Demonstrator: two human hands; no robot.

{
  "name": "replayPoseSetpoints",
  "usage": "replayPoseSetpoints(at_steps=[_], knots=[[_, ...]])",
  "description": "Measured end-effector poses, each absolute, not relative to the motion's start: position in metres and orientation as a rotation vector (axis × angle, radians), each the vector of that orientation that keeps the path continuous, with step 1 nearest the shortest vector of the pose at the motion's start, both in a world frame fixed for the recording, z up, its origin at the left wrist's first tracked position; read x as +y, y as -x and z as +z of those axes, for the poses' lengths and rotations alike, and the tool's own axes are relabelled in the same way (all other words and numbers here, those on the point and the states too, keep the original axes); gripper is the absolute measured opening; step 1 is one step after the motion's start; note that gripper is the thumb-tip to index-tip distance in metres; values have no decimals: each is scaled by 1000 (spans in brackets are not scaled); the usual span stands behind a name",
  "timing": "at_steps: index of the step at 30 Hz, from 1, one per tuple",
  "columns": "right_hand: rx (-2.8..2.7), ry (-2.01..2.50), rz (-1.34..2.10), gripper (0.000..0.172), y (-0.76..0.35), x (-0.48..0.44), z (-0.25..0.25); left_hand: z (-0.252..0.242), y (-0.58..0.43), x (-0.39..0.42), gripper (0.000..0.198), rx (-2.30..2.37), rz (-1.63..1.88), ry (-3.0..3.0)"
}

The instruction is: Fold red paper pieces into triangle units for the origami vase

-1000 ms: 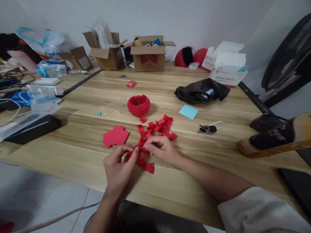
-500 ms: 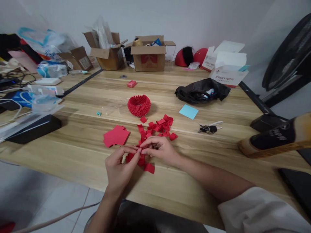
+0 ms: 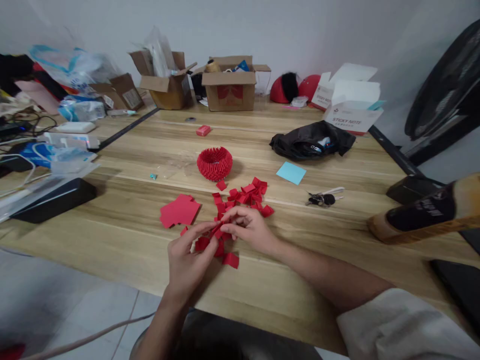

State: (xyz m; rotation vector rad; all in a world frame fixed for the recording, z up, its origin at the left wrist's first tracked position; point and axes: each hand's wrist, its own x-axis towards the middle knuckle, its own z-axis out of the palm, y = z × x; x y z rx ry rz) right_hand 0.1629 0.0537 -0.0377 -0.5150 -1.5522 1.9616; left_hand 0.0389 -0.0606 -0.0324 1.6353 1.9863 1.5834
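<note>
My right hand (image 3: 249, 230) is closed in a pinch on a small red paper piece (image 3: 216, 231) above the table. From the other side, my left hand (image 3: 191, 252) has its thumb and forefinger at the edges of the same piece, with red showing between them. The fingers partly hide how the piece is folded. Loose red paper pieces (image 3: 230, 260) lie under and around both hands, and more are heaped just beyond the right one. To the left is a flat stack of red paper (image 3: 180, 211). Behind the heap stands a round red bowl of many folded paper pieces (image 3: 214, 167).
A blue paper sheet (image 3: 291, 172), keys (image 3: 320, 199) and a black bag (image 3: 311, 140) lie right of centre. A bottle (image 3: 420, 212) is at the far right. Cardboard boxes (image 3: 230, 92) line the back. A black object (image 3: 56, 200) and cables sit on the left.
The fingertips of my left hand have parted somewhat, showing more of the red piece. Both hands have shifted slightly to the right.
</note>
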Motion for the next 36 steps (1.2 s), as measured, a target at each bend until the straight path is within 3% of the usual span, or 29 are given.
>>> replayPoseSetpoints(at_steps=[36], knots=[[-1589, 511, 1929, 22, -163, 53, -37, -25, -44, -59, 11, 1998, 1625, -1651]])
